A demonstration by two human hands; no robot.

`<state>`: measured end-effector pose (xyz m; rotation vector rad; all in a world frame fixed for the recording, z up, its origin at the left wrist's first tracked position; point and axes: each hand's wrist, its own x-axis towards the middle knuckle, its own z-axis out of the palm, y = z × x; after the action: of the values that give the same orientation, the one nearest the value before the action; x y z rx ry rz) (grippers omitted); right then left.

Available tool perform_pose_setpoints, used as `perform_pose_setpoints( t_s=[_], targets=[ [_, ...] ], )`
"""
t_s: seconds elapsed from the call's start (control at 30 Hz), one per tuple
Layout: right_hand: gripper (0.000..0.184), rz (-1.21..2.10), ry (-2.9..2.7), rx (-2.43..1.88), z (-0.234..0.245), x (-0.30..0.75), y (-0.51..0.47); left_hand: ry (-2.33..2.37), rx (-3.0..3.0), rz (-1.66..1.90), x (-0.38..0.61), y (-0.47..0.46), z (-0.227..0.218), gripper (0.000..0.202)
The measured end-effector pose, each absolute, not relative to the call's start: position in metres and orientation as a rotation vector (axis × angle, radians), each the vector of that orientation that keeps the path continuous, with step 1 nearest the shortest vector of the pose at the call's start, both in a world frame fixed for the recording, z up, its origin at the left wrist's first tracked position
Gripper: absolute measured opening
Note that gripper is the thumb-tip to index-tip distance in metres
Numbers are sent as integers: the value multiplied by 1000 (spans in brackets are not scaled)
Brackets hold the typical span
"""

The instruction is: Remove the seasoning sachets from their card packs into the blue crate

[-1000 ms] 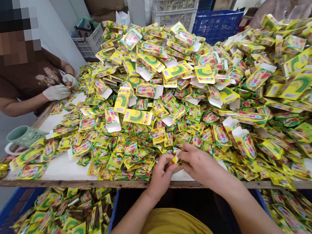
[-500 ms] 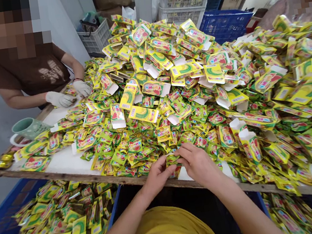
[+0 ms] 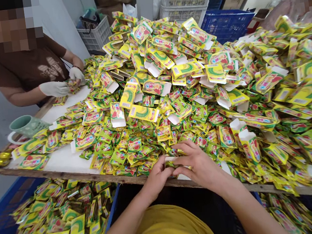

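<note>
My left hand and my right hand meet at the near edge of the table. Both are closed on a small yellow-green box or packet held between them; most of it is hidden by the fingers. Just beyond my hands lies a big heap of small green and yellow sachets. Higher on the heap lie several flat yellow cartons with open white flaps.
A person in a brown shirt at far left handles sachets with white-gloved hands. A green mug stands at the table's left edge. Blue crates with filled cartons sit under the table. White and blue baskets stand behind.
My hands have drawn slightly nearer to me and closed tighter round the item, with the right hand now covering more of it. The gloved person's hands shifted a little.
</note>
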<state>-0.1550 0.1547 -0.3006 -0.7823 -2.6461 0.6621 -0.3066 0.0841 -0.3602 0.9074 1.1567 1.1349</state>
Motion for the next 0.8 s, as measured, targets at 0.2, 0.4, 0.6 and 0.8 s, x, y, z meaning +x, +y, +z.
perform_pose_setpoints(
  t_s=[0.2,0.4,0.6,0.8],
  targets=[
    [14,1025,-2302,-910,-337,-139,139,1067,1003,1101,-323,76,-366,26],
    [25,1809,-1141,-1130,-357,-140,120,1020,739,1133,-323,80,-360,24],
    [29,2117,-943,-1103,-351,-154,122,978,652,1032,-318,81,-351,24],
    [16,1922,-1012,-1137,-355,-158,120,1061,599,1185,-316,78,-358,23]
  ],
)
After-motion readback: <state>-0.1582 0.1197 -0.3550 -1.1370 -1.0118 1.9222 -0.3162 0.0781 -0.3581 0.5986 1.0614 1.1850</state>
